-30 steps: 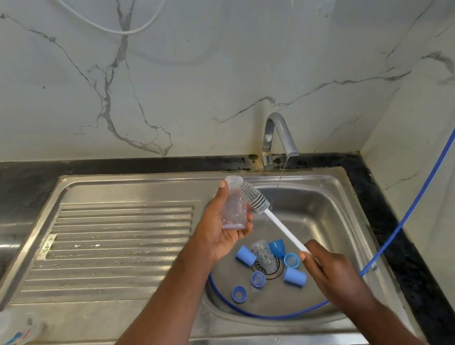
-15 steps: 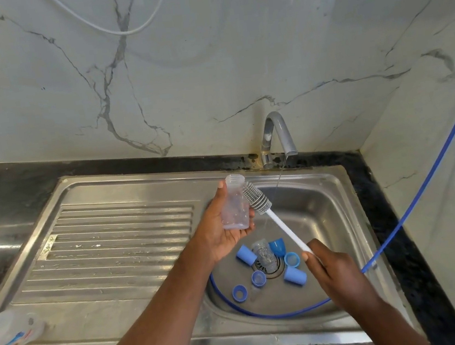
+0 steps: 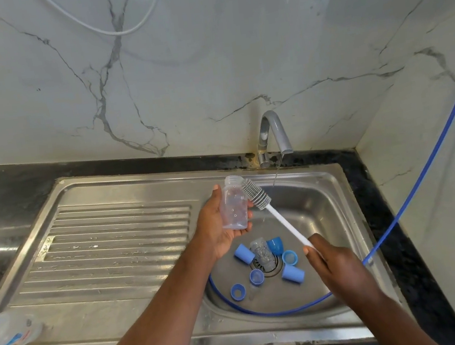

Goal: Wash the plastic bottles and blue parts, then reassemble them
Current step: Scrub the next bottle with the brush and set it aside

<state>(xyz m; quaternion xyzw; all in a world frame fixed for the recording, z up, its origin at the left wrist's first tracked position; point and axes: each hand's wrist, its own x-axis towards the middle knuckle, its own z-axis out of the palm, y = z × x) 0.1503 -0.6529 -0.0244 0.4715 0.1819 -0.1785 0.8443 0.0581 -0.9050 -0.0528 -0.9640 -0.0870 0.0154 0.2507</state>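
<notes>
clear plastic bottle (image 3: pixel 235 208) gripped in left hand (image 3: pixel 216 229); right hand (image 3: pixel 338 264) clasps the white brush (image 3: pixel 279 218) handle.

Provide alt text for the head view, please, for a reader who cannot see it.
Over a steel sink, the left hand holds a clear plastic bottle while the right hand holds a bottle brush, bristles beside its neck. Blue parts lie around the drain; the tap trickles.
</notes>
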